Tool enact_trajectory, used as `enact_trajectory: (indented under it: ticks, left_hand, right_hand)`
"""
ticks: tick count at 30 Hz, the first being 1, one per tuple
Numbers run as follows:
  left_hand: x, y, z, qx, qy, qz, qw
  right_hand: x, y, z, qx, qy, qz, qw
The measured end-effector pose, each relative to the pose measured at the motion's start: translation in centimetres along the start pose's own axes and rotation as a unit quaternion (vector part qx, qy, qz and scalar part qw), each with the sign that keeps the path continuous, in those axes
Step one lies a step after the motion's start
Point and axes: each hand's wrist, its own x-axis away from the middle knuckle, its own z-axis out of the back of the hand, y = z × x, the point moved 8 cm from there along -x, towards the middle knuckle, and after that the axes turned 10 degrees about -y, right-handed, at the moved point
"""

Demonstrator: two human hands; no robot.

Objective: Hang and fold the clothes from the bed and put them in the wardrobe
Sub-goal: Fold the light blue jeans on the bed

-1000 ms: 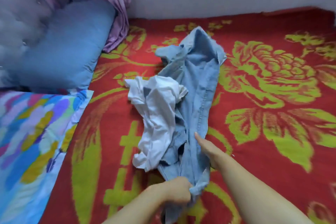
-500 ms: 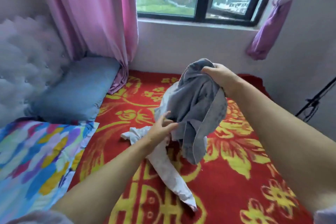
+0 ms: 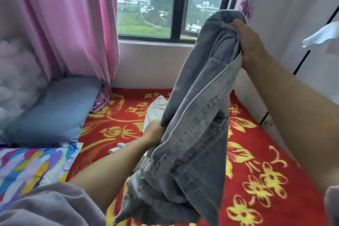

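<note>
Both hands occupied: right hand [image 3: 251, 42] gripping the top of the grey denim garment [image 3: 198, 115] high up, left hand [image 3: 154, 132] gripping its edge lower down. Garment hanging between them, blocking the middle of the view and hiding the bed [image 3: 256, 161] directly behind it. White garment [image 3: 156, 110] lying on the bed behind the left hand, partly hidden. Open red-and-yellow cover to the right of the denim and to the left, between the denim and the blue pillow [image 3: 53, 112]. Left side closed by pillow, multicoloured bedding [image 3: 27, 167] and pink curtain [image 3: 77, 24]. Far side closed by wall and window [image 3: 146, 5]. Right side closed by white panels [image 3: 293, 5] close to the right forearm.
</note>
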Motion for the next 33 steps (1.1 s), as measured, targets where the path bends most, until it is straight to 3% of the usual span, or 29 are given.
enact_trajectory:
  ticks: [3, 5, 7, 9, 10, 11, 12, 14, 16, 18, 19, 21, 23, 24, 25, 27, 29, 30, 33]
  left_hand:
    - [1.7, 3.8, 2.2, -0.069, 0.093, -0.1, 0.988]
    - [1.7, 5.2, 3.9, -0.011, 0.12, -0.126, 0.985]
    - [1.2, 6.7, 5.3, 0.025, 0.116, -0.115, 0.986]
    - [0.8, 9.3, 5.7, 0.019, 0.088, -0.121, 0.989]
    - [0.8, 11.0, 5.7, 0.011, 0.074, -0.133, 0.988]
    - [0.8, 12.6, 5.6, 0.002, 0.062, -0.145, 0.987]
    - [0.8, 14.1, 5.2, -0.008, 0.049, -0.158, 0.986]
    - [1.3, 17.0, 4.5, -0.045, 0.011, -0.189, 0.981]
    - [1.8, 19.3, 4.1, -0.128, -0.017, -0.225, 0.966]
    - [2.0, 19.9, 5.1, -0.12, -0.022, -0.248, 0.961]
    - [2.1, 19.1, 6.4, -0.09, 0.0, -0.249, 0.964]
    - [3.1, 14.6, 10.0, -0.102, 0.143, -0.198, 0.964]
    - [5.2, 6.7, 12.5, -0.175, 0.304, -0.061, 0.935]
    - [6.1, 2.2, 12.7, -0.172, 0.337, 0.021, 0.925]
    - [6.4, -2.0, 12.1, -0.127, 0.321, 0.095, 0.934]
    - [5.4, -7.4, 7.8, 0.061, 0.164, 0.182, 0.967]
    - [4.2, -7.5, 1.7, 0.246, -0.037, 0.193, 0.949]
    - [3.6, -6.6, -0.3, 0.293, -0.088, 0.177, 0.935]
    - [1.1, -3.5, -1.6, 0.34, -0.093, 0.119, 0.928]
  right_hand:
    - [0.9, 0.8, 4.7, 0.198, 0.079, 0.007, 0.977]
    - [1.4, 3.2, 7.4, 0.34, 0.051, -0.045, 0.938]
    - [2.3, 6.7, 8.9, 0.509, -0.032, -0.151, 0.847]
    - [4.1, 10.4, 9.0, 0.633, -0.141, -0.259, 0.716]
    - [5.0, 11.9, 8.1, 0.654, -0.189, -0.287, 0.674]
    - [5.8, 13.1, 6.2, 0.643, -0.232, -0.29, 0.67]
    - [6.3, 14.0, 3.6, 0.597, -0.274, -0.268, 0.705]
    - [6.6, 14.9, -1.1, 0.451, -0.299, -0.183, 0.821]
    - [6.2, 14.6, -2.8, 0.349, -0.231, -0.093, 0.903]
    - [5.5, 13.8, -2.1, 0.31, -0.144, -0.061, 0.938]
    - [5.1, 13.5, -1.7, 0.286, -0.116, -0.056, 0.949]
    - [4.4, 12.4, -0.9, 0.218, -0.061, -0.041, 0.973]
    - [3.8, 11.4, -0.2, 0.178, -0.021, -0.018, 0.984]
    - [3.8, 11.0, -0.2, 0.163, -0.018, -0.006, 0.986]
    - [3.8, 10.6, -0.3, 0.147, -0.024, 0.004, 0.989]
    - [4.2, 10.7, -0.7, 0.128, -0.055, 0.005, 0.99]
    - [4.9, 11.3, -1.3, 0.126, -0.089, -0.007, 0.988]
    - [5.4, 11.7, -1.3, 0.122, -0.1, -0.016, 0.987]
    - [6.3, 11.5, 0.7, 0.095, -0.129, -0.068, 0.985]
